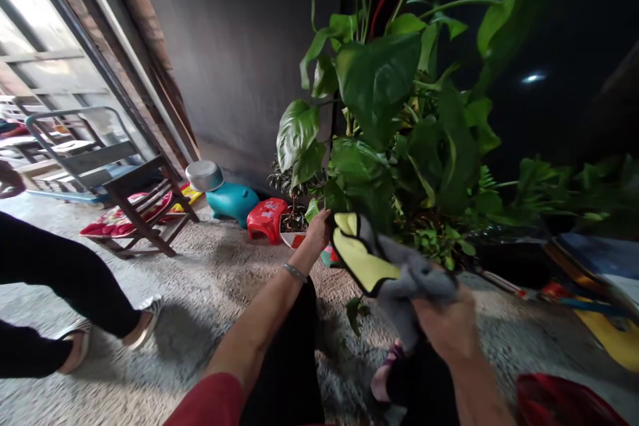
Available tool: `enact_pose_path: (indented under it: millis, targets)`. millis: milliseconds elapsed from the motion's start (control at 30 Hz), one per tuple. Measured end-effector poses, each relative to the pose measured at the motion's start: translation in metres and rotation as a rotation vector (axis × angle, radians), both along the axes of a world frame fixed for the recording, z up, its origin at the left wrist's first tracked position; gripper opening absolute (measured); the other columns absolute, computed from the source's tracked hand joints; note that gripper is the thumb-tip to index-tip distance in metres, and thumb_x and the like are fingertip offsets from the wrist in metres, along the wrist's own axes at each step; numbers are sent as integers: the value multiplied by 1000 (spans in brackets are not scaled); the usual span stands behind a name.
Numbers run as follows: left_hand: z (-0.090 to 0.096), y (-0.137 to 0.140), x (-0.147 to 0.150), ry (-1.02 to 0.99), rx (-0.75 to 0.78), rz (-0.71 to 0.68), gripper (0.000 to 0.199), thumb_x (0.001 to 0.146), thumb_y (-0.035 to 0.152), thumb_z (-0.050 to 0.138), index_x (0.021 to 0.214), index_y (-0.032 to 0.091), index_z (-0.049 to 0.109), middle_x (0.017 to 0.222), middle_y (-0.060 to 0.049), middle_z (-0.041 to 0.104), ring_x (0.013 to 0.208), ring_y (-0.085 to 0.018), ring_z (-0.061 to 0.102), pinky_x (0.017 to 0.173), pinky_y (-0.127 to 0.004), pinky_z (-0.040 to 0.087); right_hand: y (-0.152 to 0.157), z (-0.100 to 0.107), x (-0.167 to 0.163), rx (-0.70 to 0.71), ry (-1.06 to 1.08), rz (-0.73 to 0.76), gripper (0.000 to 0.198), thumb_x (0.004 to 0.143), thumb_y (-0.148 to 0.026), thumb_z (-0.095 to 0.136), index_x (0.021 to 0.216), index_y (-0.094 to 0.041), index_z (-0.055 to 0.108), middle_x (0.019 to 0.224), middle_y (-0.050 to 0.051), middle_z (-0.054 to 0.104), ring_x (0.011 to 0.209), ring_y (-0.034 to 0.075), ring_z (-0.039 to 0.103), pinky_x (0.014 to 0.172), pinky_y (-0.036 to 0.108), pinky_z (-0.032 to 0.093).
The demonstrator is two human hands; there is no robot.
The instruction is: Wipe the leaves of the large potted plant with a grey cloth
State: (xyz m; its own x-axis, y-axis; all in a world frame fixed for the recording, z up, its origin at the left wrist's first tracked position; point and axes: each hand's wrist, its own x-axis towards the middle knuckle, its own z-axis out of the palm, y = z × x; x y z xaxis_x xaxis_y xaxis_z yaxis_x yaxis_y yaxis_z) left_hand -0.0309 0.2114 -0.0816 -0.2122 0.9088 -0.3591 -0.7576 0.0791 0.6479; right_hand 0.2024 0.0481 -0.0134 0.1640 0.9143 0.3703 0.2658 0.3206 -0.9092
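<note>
A grey and yellow cloth (367, 259) with black edging stretches between my hands, in front of a large leafy potted plant (379, 86). My left hand (317, 233) is closed, its fingertips pinching the cloth's left edge beside the lower leaves. Bunched grey fabric is gripped by my right hand (446, 319), which is slightly blurred; its fingers are partly hidden. One broad leaf hangs just above the cloth. Below it, a small leaf (355, 313) shows low over the floor.
A red stool (267, 219), a teal animal-shaped seat (232, 202) and a metal basin (204, 175) line the dark wall. At left are a wooden chair (144, 203) and another person's legs (64, 279). Ferns (544, 193) and a yellow object (612, 339) lie right.
</note>
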Motion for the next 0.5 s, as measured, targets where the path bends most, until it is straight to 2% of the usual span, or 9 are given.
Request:
enact_pose_path:
  millis: [67, 133, 200, 233, 300, 400, 500]
  targets:
    - [0, 2, 5, 8, -21, 4, 5, 87, 14, 68, 87, 18, 70, 74, -3, 76, 79, -22, 78, 85, -35, 64, 15, 31, -4, 169, 48, -101, 26, 75, -39, 77, 94, -21, 79, 90, 9, 83, 80, 28, 79, 74, 40, 66]
    - [1, 4, 12, 16, -6, -8, 6, 87, 14, 69, 90, 18, 71, 76, -3, 78, 77, -21, 77, 82, -35, 63, 45, 54, -19, 315, 93, -184, 25, 76, -40, 75, 92, -21, 76, 94, 10, 84, 86, 29, 79, 82, 42, 66]
    - [2, 4, 18, 27, 15, -44, 8, 85, 15, 71, 92, 17, 73, 78, -5, 79, 80, -23, 77, 83, -38, 63, 72, 55, -36, 293, 67, -144, 26, 71, -42, 74, 88, -23, 74, 94, 11, 84, 88, 31, 79, 87, 46, 65]
    - [2, 4, 19, 30, 28, -67, 9, 85, 16, 72, 93, 17, 74, 79, -6, 79, 84, -25, 78, 85, -39, 63, 80, 46, -43, 226, 26, -104, 27, 67, -43, 74, 86, -23, 74, 92, 11, 85, 88, 33, 80, 88, 47, 65]
    - [-1, 3, 18, 38, 64, -112, 11, 83, 20, 76, 93, 17, 75, 82, -7, 80, 91, -28, 79, 89, -41, 63, 76, 16, -46, 68, -62, -35, 30, 63, -43, 75, 86, -24, 76, 90, 12, 85, 91, 37, 81, 89, 50, 64]
    - [-13, -5, 9, 71, 82, -125, 19, 77, 25, 85, 91, 18, 74, 84, -8, 81, 93, -30, 78, 89, -40, 62, 38, -38, -30, -94, -61, 33, 35, 68, -45, 75, 93, -23, 81, 94, 13, 87, 95, 39, 83, 88, 49, 66]
    - [-33, -19, 0, 156, 7, -74, 21, 74, 25, 86, 90, 18, 73, 84, -8, 80, 81, -25, 76, 74, -34, 60, 3, -72, -5, -256, -35, 123, 35, 70, -43, 79, 97, -22, 85, 93, 12, 87, 93, 39, 84, 82, 46, 69]
